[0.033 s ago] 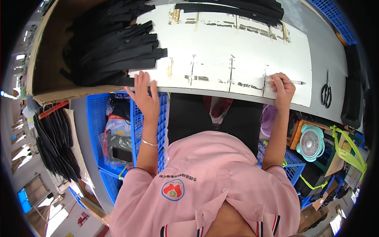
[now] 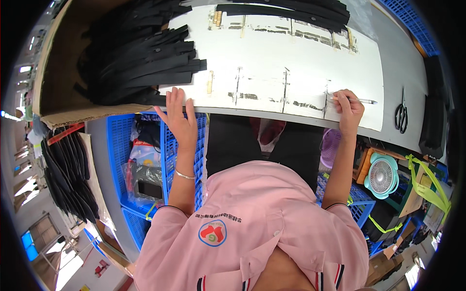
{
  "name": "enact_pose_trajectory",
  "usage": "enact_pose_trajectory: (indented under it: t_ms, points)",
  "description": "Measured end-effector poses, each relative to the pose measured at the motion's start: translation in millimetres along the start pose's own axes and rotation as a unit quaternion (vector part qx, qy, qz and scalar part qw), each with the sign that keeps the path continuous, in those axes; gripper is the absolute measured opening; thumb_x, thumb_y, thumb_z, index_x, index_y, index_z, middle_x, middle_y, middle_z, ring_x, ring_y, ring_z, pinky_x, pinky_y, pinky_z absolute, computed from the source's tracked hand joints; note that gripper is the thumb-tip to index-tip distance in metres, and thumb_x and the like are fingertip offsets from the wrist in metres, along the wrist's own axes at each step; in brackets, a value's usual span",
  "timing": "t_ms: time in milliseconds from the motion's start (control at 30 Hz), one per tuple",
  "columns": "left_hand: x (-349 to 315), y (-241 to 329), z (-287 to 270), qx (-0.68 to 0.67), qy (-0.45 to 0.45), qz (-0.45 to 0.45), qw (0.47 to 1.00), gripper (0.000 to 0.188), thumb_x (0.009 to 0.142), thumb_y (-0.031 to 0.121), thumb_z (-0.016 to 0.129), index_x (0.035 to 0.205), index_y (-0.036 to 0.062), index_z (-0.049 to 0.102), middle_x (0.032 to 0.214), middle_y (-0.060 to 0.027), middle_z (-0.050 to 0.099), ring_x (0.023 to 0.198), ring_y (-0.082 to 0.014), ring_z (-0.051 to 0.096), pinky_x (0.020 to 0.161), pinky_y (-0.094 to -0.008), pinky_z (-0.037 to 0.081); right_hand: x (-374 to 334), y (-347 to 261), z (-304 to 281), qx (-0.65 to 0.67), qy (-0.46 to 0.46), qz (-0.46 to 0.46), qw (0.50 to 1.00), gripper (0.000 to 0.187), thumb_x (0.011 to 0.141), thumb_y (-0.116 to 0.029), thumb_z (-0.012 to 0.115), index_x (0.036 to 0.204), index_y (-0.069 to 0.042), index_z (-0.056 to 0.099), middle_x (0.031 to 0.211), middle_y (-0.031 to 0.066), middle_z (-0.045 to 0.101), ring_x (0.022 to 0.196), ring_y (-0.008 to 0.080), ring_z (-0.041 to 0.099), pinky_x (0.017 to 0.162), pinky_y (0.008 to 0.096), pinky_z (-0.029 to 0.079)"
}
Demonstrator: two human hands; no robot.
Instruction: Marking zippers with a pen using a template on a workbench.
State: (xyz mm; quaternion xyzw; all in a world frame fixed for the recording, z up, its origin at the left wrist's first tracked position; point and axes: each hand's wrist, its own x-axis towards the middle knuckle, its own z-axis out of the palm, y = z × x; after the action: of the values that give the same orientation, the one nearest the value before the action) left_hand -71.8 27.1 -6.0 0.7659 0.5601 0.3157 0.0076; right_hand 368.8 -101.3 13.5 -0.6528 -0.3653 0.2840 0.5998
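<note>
My left hand (image 2: pixel 180 119) lies with its fingers spread on the near edge of a white marked board (image 2: pixel 257 58). Under or beside its fingertips is the end of a black strip (image 2: pixel 159 100); whether they press on it I cannot tell. My right hand (image 2: pixel 350 110) is closed around a slim pen (image 2: pixel 364 101) at the board's right part, beside a dark marked line. The pen points sideways, one end toward the right. To the left, a thick pile of black strips (image 2: pixel 145 63) spills from a cardboard box (image 2: pixel 63 72) onto the board.
Black-handled scissors (image 2: pixel 401 116) lie on the grey table at the right. More black strips (image 2: pixel 291 14) rest along the board's far edge. Below the table stand a blue crate (image 2: pixel 119 165) on the left and a turquoise fan (image 2: pixel 382 175) on the right.
</note>
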Motion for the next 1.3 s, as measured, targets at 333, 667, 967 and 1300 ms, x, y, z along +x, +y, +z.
enact_pose_trajectory:
  t_ms: [333,667,967,1300]
  points:
    - [42.5,-16.3,-13.4,0.030,0.055,0.054,0.997,0.039,0.096,0.009,0.069,0.135,0.0104,0.068,0.142,-0.0115,0.064,0.134,-0.0317,0.057,0.125,-0.0572,0.023,3.2,-1.9,2.0,0.052,0.021,0.010,0.998,0.015,0.100,-0.014,0.071,0.098,0.000,0.077,0.089,0.0047,0.075,0.069,0.0042,0.056,0.060,0.0190,0.041]
    - [90.8,3.8,-16.8,-0.041,-0.043,0.094,0.994,0.017,0.101,0.012,0.064,0.113,0.0115,0.075,0.108,-0.0058,0.074,0.112,-0.0231,0.067,0.121,-0.0463,0.032,1.4,-3.7,8.0,0.017,0.042,-0.001,0.999,0.016,0.101,-0.015,0.070,0.100,0.000,0.077,0.082,0.0003,0.071,0.067,0.0025,0.054,0.060,0.0189,0.041]
    - [61.0,174.5,73.6,-0.272,-0.139,0.230,0.924,0.015,0.089,0.013,0.077,0.103,0.0097,0.078,0.090,-0.0065,0.071,0.089,-0.0271,0.064,0.088,-0.0406,0.045,-33.9,-19.9,46.4,-0.323,0.092,-0.279,0.900,0.032,0.092,-0.006,0.075,0.124,-0.013,0.074,0.091,0.0096,0.073,0.086,0.0223,0.073,0.073,0.0334,0.055]
    - [23.4,204.2,79.5,-0.233,-0.173,0.264,0.920,0.030,0.094,0.012,0.073,0.124,0.0093,0.074,0.134,-0.0091,0.068,0.131,-0.0326,0.058,0.117,-0.0503,0.036,-59.8,4.1,16.4,-0.436,0.041,-0.268,0.858,0.046,0.088,-0.019,0.080,0.131,-0.011,0.064,0.139,0.0058,0.069,0.133,0.0273,0.060,0.114,0.0462,0.042]
